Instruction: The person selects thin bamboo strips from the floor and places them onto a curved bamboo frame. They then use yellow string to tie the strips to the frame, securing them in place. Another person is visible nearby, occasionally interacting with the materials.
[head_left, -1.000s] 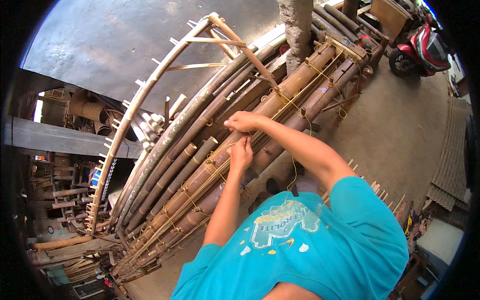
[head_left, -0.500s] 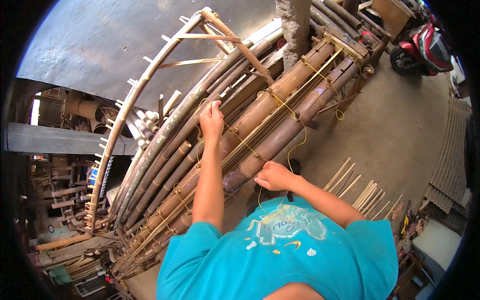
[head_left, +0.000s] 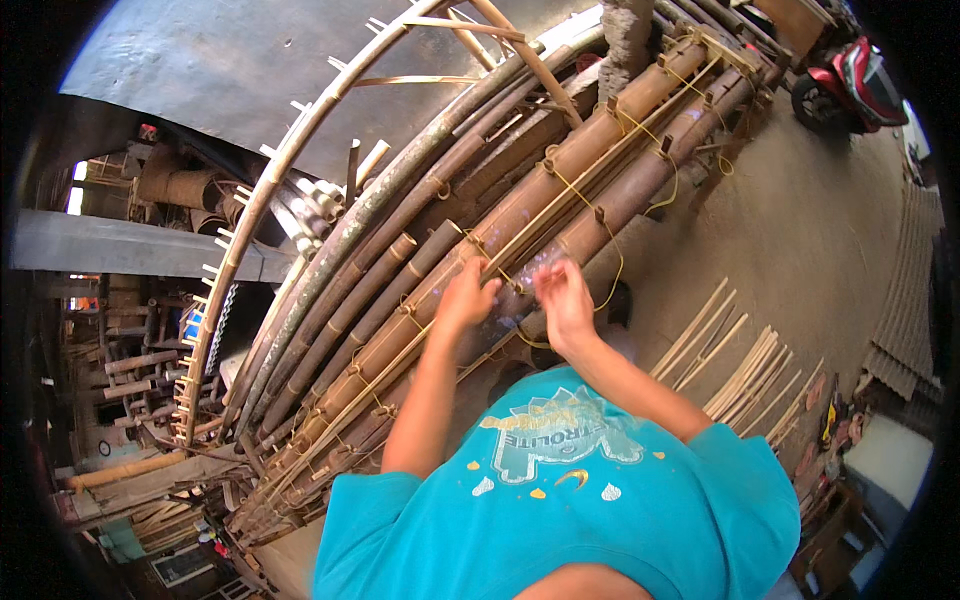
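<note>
Two thick bamboo poles lie side by side, a light brown one (head_left: 585, 145) and a darker one (head_left: 630, 203). Thin bamboo strips (head_left: 545, 212) run along between them. Yellow cord (head_left: 618, 262) crosses the poles at several places and hangs in a loop by the darker pole. My left hand (head_left: 466, 298) is over the light brown pole and the strips, its thumb apart from the fingers. Close to its right, my right hand (head_left: 568, 308) hovers by the darker pole with loosely bent fingers, slightly blurred. I see no cord gripped in either hand.
Beyond the poles stand more bamboo lengths (head_left: 345, 300) and a curved bamboo frame with pegs (head_left: 262, 185). A concrete post (head_left: 625, 50) rises behind. Thin bamboo sticks (head_left: 750, 375) lie on the floor to the right. A red motorbike (head_left: 850, 90) stands far right.
My left hand has come down and right from its raised place beside the poles. My right hand has moved up and right, onto the darker pole. The pulled cord has gone slack.
</note>
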